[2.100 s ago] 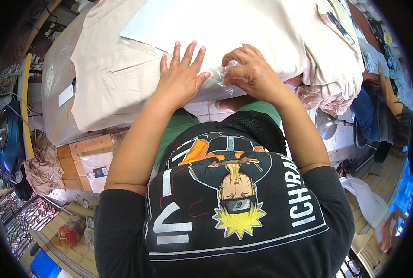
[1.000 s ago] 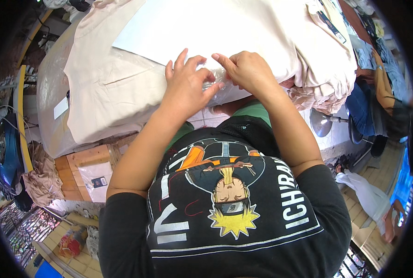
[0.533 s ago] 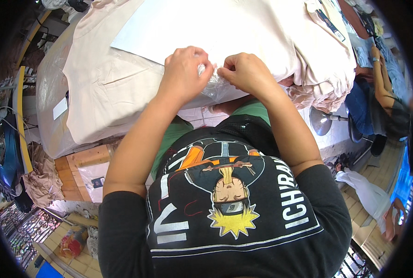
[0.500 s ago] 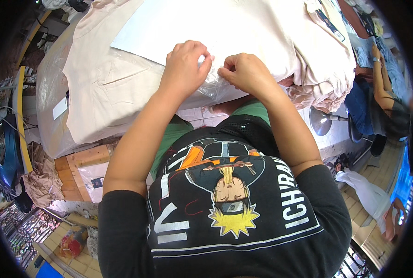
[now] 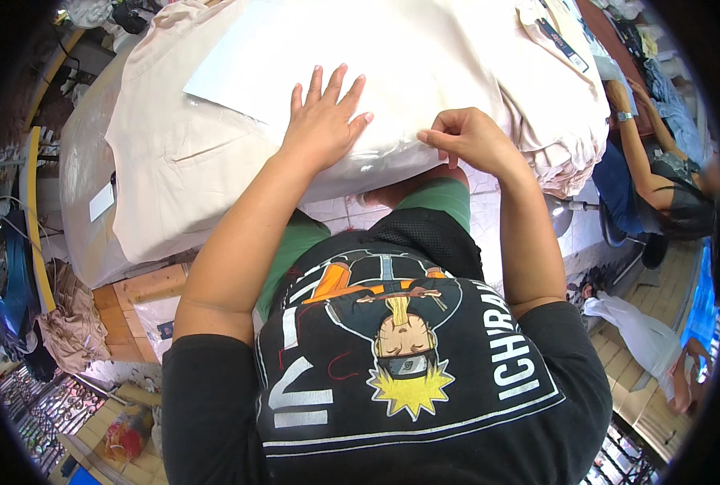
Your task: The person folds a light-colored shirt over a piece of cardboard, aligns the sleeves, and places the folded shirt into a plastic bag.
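My left hand (image 5: pixel 323 121) lies flat with its fingers spread on a cream garment, beside the lower edge of a white sheet (image 5: pixel 230 69). The cream garment (image 5: pixel 174 153) is spread over a large bundle covered in clear plastic (image 5: pixel 83 174). At the bundle's near edge, my right hand (image 5: pixel 473 141) is closed, its fingers curled and its thumb pointing left beside the plastic. Anything between those fingertips is hidden. Bright glare washes out part of the sheet and the cloth around it.
A white tag (image 5: pixel 102 202) hangs at the garment's left side; a dark label (image 5: pixel 562 44) lies at the upper right. Gathered cream cloth (image 5: pixel 558 162) bunches at the right end. Another person (image 5: pixel 659 174) sits at the right, handling blue cloth. Brown cloth (image 5: pixel 73 323) lies lower left.
My left hand has opened from a curled grip and flattened on the cloth. My right hand has moved right and slightly toward me, away from the left hand.
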`<action>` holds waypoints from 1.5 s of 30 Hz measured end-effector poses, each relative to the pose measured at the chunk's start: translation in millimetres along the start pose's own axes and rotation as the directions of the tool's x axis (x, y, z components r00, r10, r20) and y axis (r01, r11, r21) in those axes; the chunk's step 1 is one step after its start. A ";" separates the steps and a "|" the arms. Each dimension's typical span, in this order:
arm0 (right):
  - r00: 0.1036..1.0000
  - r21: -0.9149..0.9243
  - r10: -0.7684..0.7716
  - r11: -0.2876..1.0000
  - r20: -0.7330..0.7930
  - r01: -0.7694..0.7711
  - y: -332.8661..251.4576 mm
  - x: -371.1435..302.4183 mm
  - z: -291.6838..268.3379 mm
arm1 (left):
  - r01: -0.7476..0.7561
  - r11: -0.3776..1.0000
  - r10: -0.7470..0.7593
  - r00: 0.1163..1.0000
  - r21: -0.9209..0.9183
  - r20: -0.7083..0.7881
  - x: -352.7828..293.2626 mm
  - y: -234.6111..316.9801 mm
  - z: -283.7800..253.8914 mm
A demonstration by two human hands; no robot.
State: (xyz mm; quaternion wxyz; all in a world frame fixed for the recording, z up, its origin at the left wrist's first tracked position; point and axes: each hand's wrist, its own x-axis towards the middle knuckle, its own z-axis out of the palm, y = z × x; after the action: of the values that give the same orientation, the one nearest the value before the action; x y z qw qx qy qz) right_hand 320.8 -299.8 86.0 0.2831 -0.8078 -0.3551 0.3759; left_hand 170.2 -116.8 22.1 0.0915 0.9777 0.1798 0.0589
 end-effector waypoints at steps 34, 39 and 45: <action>0.863 -0.350 -0.139 0.936 -0.486 -0.047 -7.5 48.1 -5.5 | -0.050 0.999 0.049 0.998 0.019 0.050 40.4 27.3 2.5; 0.890 0.048 0.139 0.990 -0.435 -0.131 29.8 24.6 -17.8 | -0.001 1.000 0.003 0.995 -0.017 0.098 39.9 29.0 -7.2; 0.844 0.269 0.097 0.961 -0.528 0.058 40.4 -8.6 -44.2 | -0.167 0.975 0.122 0.954 -0.147 -0.274 20.1 35.1 -17.5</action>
State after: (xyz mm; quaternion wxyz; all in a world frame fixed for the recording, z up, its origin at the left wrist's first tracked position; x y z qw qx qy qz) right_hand 367.1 -338.8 84.9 0.4765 -0.8367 -0.1979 0.1836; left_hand 198.2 -139.1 47.8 0.1445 0.9605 0.1126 0.2096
